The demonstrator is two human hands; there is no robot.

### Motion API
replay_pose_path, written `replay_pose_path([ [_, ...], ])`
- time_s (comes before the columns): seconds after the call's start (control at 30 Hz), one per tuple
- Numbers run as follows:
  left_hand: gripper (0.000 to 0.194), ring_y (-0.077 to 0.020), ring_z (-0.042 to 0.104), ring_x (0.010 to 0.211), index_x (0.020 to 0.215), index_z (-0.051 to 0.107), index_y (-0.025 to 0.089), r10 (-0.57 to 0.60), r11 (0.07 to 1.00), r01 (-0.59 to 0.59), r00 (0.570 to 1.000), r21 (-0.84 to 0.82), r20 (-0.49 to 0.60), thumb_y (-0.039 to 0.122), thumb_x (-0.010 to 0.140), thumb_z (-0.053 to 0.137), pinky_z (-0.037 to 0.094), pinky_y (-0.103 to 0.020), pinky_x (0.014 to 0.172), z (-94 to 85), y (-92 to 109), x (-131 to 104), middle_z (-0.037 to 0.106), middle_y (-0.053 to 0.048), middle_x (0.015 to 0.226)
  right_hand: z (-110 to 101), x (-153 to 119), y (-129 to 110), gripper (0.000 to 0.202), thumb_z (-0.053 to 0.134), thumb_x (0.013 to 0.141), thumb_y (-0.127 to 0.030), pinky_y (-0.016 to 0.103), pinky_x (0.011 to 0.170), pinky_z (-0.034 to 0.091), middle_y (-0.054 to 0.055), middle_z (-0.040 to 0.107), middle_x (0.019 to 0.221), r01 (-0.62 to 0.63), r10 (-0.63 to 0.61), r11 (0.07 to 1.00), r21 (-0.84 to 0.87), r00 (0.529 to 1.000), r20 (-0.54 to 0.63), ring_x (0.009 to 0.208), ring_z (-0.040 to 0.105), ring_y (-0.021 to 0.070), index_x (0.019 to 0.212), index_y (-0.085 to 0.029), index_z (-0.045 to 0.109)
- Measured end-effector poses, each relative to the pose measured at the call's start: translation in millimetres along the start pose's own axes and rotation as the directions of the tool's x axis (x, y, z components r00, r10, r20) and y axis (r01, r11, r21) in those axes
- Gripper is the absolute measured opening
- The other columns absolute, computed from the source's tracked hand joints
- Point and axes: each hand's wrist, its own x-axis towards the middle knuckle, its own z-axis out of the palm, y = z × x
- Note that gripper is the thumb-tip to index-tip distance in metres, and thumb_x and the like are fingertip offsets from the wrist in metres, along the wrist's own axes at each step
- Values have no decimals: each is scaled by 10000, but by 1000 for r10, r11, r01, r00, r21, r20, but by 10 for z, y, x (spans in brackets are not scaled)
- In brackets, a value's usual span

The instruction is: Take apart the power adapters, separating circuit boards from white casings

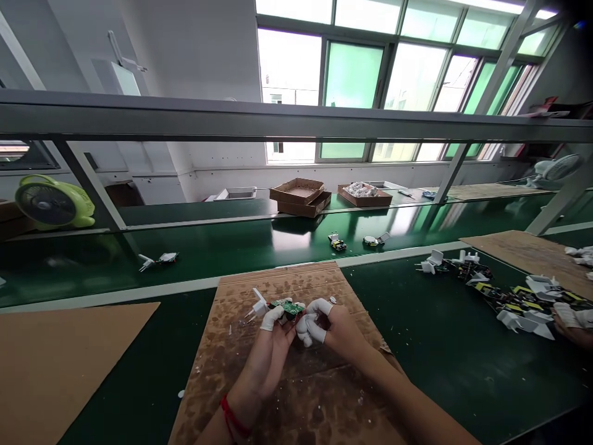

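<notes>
A small green circuit board (pixel 288 306) is held over the brown cardboard sheet (pixel 324 383) by my left hand (pixel 274 334), its white-covered fingertips pinching the board. A white plug piece with metal prongs (pixel 259 305) sits at the board's left end. My right hand (pixel 327 324), also in white finger covers, is closed at the board's right end beside red wires. Whatever lies between its fingertips is too small to make out. A red band circles my left wrist.
Right of the cardboard lies a pile of plug and board assemblies (pixel 514 300), with another person's gloved hand (pixel 572 318) beside it. Several assemblies rest on the green belt (pixel 231 247). Behind are cardboard trays (pixel 299 191), a metal shelf beam (pixel 296 120) and a green fan (pixel 50 203).
</notes>
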Motion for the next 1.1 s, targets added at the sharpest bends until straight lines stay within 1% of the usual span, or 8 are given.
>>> replay_pose_path([
  [0.2,167,-211,667,876,769,605,157,42,999,-42,997,3,-58,168,850,459,504,-360,888,-34,-56,50,709,-67,819,20,-12,57,93,526,762,-253,248,524,277,28,562,585,-78,38,972,-223,983,-180,528,480,155,686,-202,509],
  [0.33,91,-235,651,911,815,623,145,57,998,-56,998,26,-19,194,789,550,494,-382,894,-51,-104,47,709,-71,850,-12,8,92,137,540,743,-275,267,513,212,21,511,523,-168,109,948,-270,969,-221,490,434,158,643,-210,473],
  [0.47,198,-242,653,877,898,627,140,59,997,-60,998,56,19,205,712,645,492,-378,865,-63,-146,33,713,-64,876,-43,34,118,156,523,737,-258,263,504,212,2,470,528,-207,151,944,-256,963,-224,503,421,147,624,-206,428],
  [0.53,221,-250,653,877,926,623,147,30,998,-33,998,59,50,215,717,647,497,-383,843,-64,-153,26,712,-61,885,-58,44,103,113,523,719,-231,245,491,250,-19,456,536,-204,174,970,-135,963,-206,507,426,136,647,-206,440],
  [0.6,182,-253,657,861,898,628,145,-5,998,1,997,56,79,235,741,630,507,-381,817,-59,-150,15,714,-65,870,-74,54,66,76,556,667,-193,228,484,278,-39,454,544,-213,240,962,173,958,-155,515,423,122,674,-204,481],
  [0.73,146,-250,667,824,828,642,135,-31,998,26,995,51,94,257,761,599,517,-375,803,-35,-124,-6,717,-77,822,-107,76,-19,114,607,590,-190,203,427,252,-59,470,517,-275,340,699,659,940,32,467,396,91,655,-193,513],
  [0.93,139,-222,670,767,753,657,116,-6,998,1,997,56,78,240,734,596,531,-322,749,-23,-60,12,716,-75,760,-123,80,-57,110,546,568,-216,184,364,236,-34,480,488,-343,354,431,835,915,193,420,392,78,656,-156,576],
  [1.1,155,-234,678,769,769,649,118,-11,998,9,1000,65,28,217,754,530,528,-343,748,-58,-40,46,723,-85,768,-141,74,-8,108,598,593,-231,188,391,332,-32,511,511,-313,360,298,902,912,197,421,422,73,668,-161,631],
])
